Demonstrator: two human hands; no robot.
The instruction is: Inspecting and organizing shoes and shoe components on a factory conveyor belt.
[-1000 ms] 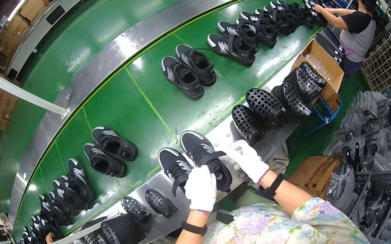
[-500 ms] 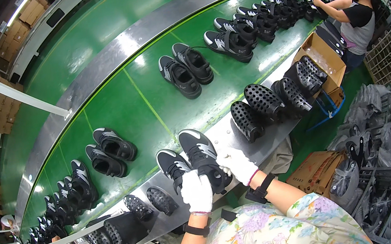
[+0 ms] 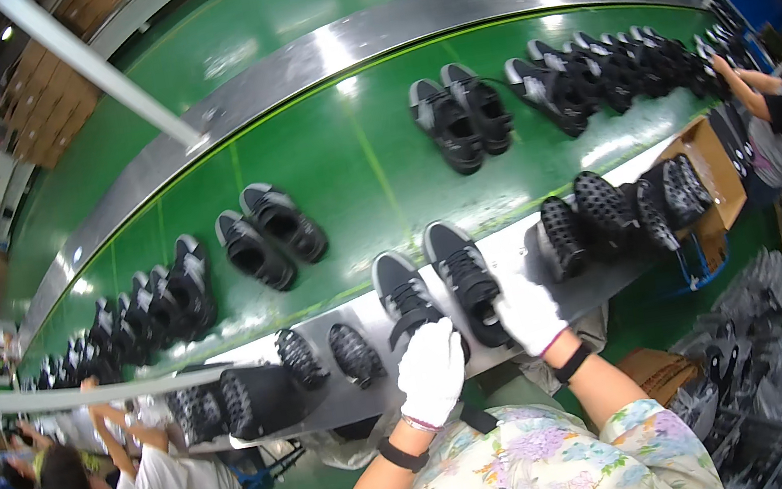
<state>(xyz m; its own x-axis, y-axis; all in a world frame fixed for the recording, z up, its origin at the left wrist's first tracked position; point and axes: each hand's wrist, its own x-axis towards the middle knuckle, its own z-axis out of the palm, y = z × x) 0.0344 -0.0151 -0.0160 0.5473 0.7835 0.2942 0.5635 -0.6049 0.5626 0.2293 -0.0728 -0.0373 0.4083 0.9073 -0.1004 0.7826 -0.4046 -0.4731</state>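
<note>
My gloved left hand [image 3: 432, 373] is over the heel end of the left black-and-grey sneaker [image 3: 402, 288], gloved right hand [image 3: 529, 313] by the outer collar of the right sneaker [image 3: 462, 264]; fingers part-curled, can't tell if either pinches anything. Both shoes sit just ahead on the steel ledge [image 3: 367, 315], long axes running away, toes far, each hand nearest its own-side shoe. Beyond: green work surface [image 3: 338, 197].
</note>
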